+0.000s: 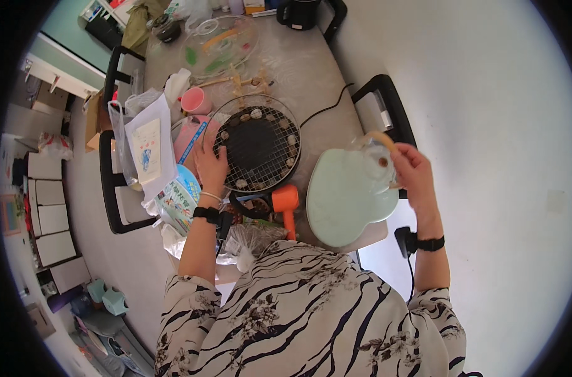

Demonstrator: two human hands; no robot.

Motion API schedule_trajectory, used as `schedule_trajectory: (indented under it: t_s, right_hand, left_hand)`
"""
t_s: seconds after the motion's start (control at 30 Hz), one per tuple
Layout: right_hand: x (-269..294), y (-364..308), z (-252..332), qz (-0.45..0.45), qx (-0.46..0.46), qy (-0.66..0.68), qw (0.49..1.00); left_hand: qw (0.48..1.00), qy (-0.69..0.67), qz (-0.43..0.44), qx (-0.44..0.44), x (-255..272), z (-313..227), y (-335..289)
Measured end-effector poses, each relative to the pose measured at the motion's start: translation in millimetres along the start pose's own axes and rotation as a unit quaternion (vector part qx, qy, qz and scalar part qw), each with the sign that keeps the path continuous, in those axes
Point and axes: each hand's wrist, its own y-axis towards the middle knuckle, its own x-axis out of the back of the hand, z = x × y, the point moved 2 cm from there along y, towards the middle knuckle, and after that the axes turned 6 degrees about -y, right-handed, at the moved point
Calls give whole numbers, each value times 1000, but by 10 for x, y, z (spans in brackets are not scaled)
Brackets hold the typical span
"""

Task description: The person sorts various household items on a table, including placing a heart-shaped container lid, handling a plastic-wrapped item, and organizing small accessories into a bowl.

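At the right edge of the table, my right hand [415,173] is closed around the tan curved handle of a clear glass teapot [375,164]. The teapot is over a pale green, rounded board [339,198], and I cannot tell whether it touches it. My left hand [210,164] rests by the left rim of a round wire grill rack [256,141], its fingers stretched out and the thumb beside the mesh. Under the rack is a dark round stove with pale stones around it. A pink plate [188,139] lies left of this hand, partly covered by a blue strip.
An orange hairdryer-shaped tool [286,204] lies near my body beside crumpled plastic bags [251,242]. Papers [151,141] and a pink mug [196,100] stand at the left. Farther back are a clear glass plate [220,47] and a black kettle [298,14]. Chairs flank the table.
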Motion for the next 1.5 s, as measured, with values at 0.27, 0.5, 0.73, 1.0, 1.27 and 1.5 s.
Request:
schedule_trajectory:
  t_s: [0.27,0.5,0.73,1.0,1.27,1.5]
  right_hand:
    - [-87,-367,-405,38,-38,-9,999]
    - [-123,-543,-584,40,-62,35,997]
    - [33,-445,-529,221,-50,-47,973]
    - [209,176,-52,158,39,-82,983]
    - [-1027,1385,93,362,34,-208,908]
    - [-1807,2024,-553,405,-202,-191,871]
  left_hand:
    - [975,-188,15,118,-81,257,-64]
    - [966,-148,63,203,-54,162,-218]
    - [911,-310,68,262,-39,54,-224]
    - [849,-409,59,329,-174,319,-290]
    - [918,-248,75,299,-110,377,-348]
    - [929,-228,64,284,-189,460,-401]
